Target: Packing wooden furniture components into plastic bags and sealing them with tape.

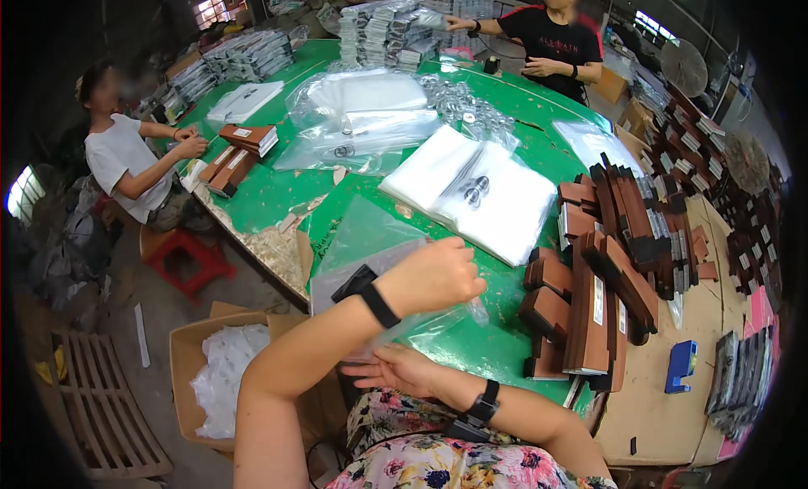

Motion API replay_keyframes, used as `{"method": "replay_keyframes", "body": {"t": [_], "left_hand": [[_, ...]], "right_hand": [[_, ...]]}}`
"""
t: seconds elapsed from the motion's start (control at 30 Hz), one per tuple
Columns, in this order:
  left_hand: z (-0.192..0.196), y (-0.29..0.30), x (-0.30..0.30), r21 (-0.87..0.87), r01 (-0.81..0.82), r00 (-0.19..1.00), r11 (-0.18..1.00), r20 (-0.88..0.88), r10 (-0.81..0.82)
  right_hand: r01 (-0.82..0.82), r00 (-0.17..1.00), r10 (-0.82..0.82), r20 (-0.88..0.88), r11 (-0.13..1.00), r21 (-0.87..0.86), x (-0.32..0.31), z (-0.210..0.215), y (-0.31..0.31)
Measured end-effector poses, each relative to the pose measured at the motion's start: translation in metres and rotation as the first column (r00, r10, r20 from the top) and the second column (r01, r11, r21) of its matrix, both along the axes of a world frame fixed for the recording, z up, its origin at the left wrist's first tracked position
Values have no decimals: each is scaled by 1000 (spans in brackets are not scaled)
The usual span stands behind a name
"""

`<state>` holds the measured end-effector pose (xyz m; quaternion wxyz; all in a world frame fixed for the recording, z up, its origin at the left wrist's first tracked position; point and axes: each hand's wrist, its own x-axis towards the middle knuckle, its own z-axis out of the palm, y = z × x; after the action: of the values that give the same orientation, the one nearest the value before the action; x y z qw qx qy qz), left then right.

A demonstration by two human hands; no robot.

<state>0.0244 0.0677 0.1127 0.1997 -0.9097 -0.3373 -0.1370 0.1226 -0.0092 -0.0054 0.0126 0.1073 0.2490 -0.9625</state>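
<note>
My left hand (435, 279) is closed in a fist over a clear plastic bag (370, 228) lying at the table's near edge. Clear film pokes out beneath its fingers, but what they grip is hidden. Something flat and grey shows inside or under the bag. Crossed below the left forearm, my right hand (396, 369) has its palm turned up and fingers spread, by the bag's near edge. Just ahead lies a stack of clear bags (513, 207) with a black print. Brown bundles with white labels (589, 321) are heaped to the right.
Other clear bags (362, 102) cover the middle of the green table (337, 199). A person (135, 152) sits at left handling something small; another (551, 47) stands across the table. A carton (189, 388) holds crumpled plastic. A blue tape dispenser (681, 367) stands right. A red stool (187, 257) is on the floor.
</note>
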Motion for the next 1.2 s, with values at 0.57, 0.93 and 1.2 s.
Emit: {"method": "replay_keyframes", "body": {"t": [0.57, 0.93, 1.2], "left_hand": [[-38, -186, -63, -819, 377, 391, 433, 565, 727], [-226, -408, 16, -743, 287, -864, 605, 73, 499], [-368, -469, 3, -802, 556, -319, -218, -448, 835]], "right_hand": [[65, 814, -334, 476, 866, 496, 290, 22, -77], [-410, 105, -461, 881, 787, 461, 429, -211, -221], [-510, 199, -451, 870, 711, 485, 351, -196, -128]]}}
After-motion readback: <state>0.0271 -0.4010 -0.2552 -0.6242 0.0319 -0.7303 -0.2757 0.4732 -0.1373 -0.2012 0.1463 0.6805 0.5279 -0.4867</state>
